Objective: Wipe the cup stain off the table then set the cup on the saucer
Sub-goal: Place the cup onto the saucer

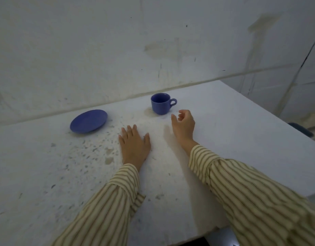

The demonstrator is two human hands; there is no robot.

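A blue cup point(161, 103) stands upright near the table's far edge, its handle pointing right. A brownish stain point(148, 111) shows on the table just left of the cup's base. A blue saucer point(89, 121) lies empty to the left, apart from the cup. My left hand point(134, 146) rests flat on the table, palm down, fingers slightly spread, holding nothing. My right hand point(183, 124) hovers just right of and in front of the cup, fingers loosely curled and apart, with nothing in it. No cloth is in view.
The white table point(224, 132) is speckled with dark chips and brownish marks at its left middle. A stained white wall point(100, 59) rises right behind it. The table's right edge drops off beside a dark object point(301, 129) at the far right.
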